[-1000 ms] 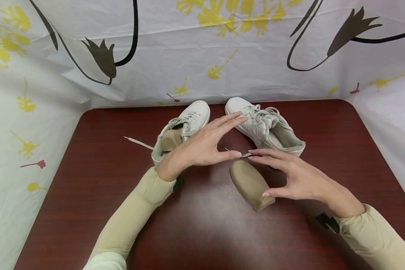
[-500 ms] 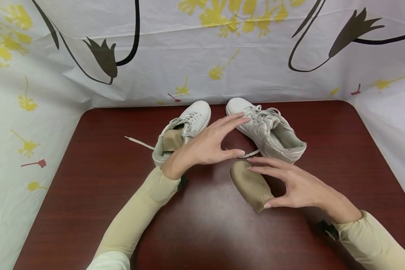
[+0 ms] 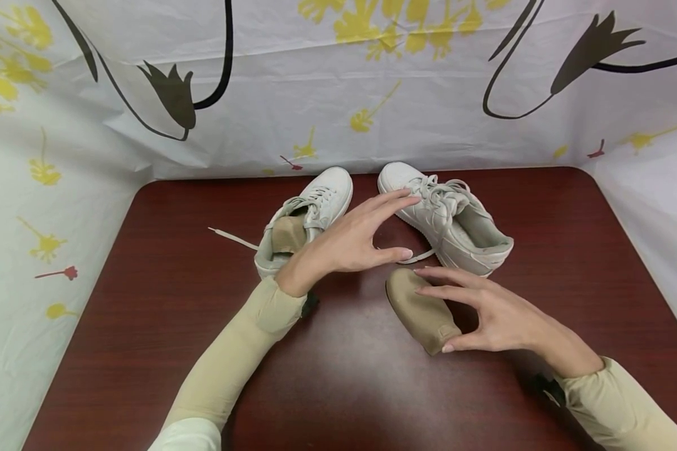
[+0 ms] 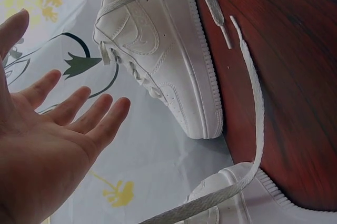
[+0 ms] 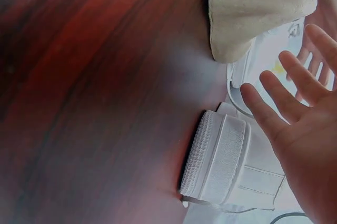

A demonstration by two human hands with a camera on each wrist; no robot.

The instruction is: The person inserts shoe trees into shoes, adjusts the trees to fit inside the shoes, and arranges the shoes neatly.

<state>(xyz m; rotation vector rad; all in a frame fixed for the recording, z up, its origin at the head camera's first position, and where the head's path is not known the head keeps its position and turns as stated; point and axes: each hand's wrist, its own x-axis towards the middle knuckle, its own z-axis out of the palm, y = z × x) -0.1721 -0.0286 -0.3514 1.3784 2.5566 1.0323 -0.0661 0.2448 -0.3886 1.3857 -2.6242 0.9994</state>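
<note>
Probably light, stiff, dentable: tan insert (image 3: 420, 319) | best hold: its long sides | right hand (image 3: 502, 316): spread, just beside insert | left hand (image 3: 346, 244): spread, beyond insert

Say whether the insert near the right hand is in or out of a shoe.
Out: the tan insert lies on the tabletop, apart from the nearest shoe.

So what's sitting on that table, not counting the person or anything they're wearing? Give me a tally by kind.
White lace-up sneakers: 2, one on the left and one on the right
Tan shoe inserts: 2, one inside the left sneaker and one out on the table's surface
Total: 4
</note>
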